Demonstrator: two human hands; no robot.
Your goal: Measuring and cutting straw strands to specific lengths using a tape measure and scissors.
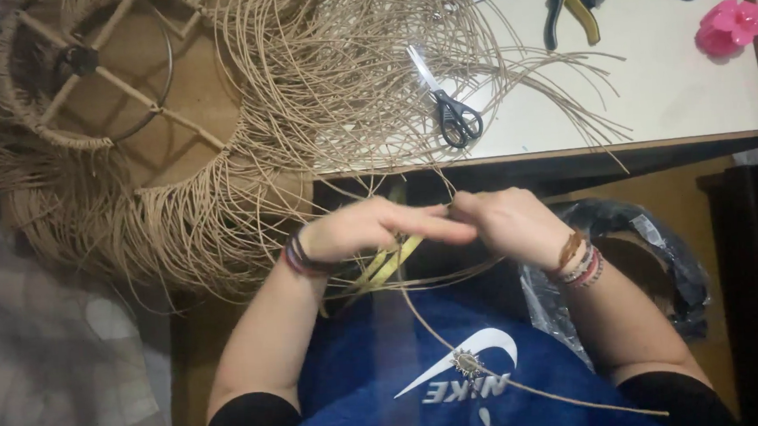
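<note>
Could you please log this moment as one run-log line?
left hand: pinching tan strands | right hand: pinching same strands | woven fibre piece: on table | scissors: idle

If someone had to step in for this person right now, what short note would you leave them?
Left hand and right hand meet at chest height, pinching thin tan rattan strands; a yellow-handled tool shows under the left hand, grip unclear.
The half-woven rattan frame lies at the table edge, many loose strands fanning out.
Scissors and pliers lie on the table.
Done: dense weave around the rim. Left: loose ends unwoven.
</note>
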